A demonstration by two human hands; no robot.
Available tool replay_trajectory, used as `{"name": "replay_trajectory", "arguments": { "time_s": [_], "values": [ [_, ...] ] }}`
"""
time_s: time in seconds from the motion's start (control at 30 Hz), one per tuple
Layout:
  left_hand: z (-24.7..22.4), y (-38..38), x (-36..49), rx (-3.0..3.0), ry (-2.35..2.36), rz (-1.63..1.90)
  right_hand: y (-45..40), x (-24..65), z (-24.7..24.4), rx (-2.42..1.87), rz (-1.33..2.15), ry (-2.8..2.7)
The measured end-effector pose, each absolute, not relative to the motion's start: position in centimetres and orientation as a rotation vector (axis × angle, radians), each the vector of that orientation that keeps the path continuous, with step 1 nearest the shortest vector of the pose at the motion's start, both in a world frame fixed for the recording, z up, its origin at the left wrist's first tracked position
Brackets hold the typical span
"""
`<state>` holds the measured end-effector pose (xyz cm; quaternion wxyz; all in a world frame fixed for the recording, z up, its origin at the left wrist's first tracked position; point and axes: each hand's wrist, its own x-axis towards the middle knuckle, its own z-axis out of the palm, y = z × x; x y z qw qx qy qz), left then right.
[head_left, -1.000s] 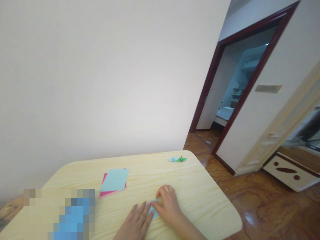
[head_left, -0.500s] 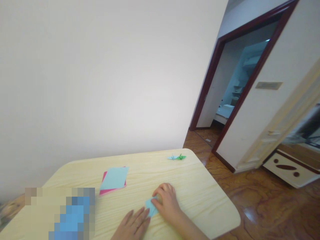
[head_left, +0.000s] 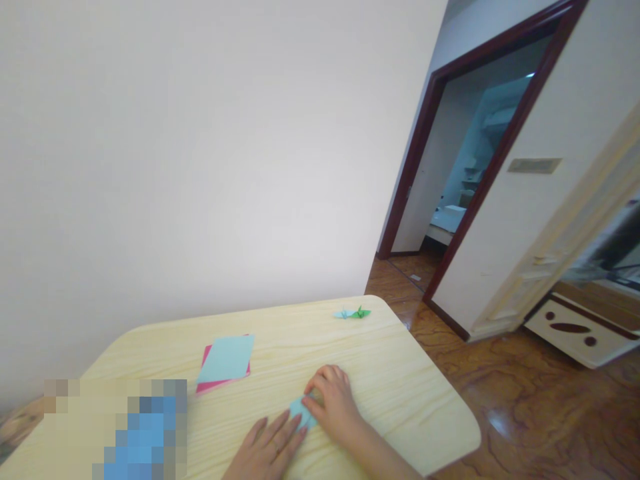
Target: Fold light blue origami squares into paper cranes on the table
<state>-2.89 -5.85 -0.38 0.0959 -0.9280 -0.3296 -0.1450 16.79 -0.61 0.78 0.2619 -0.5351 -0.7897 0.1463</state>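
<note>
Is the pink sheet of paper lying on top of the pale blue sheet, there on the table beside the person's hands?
No, the colours are swapped: the head view shows the pale blue sheet on top of the pink sheet. The pair does lie beside the person's left hand and right hand.

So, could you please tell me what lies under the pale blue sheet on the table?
A pink sheet lies under the blue sheet, showing along the left and lower edges. The rest of it is covered, so its full shape cannot be seen.
</note>
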Motion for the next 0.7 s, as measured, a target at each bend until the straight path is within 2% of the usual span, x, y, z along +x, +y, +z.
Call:
{"name": "replay_trajectory", "arguments": {
  "time_s": [0.3,0.7],
  "values": [
    [-1.2,-5.7,-3.1,-2.780,-1.015,-0.456,-0.8,16.6,1.0,-1.476,0.372,-2.125],
    [-1.9,-5.0,-2.8,-2.722,-0.968,-0.298,-0.8,16.5,0.9,-1.472,0.414,-2.102]
  ]
}}
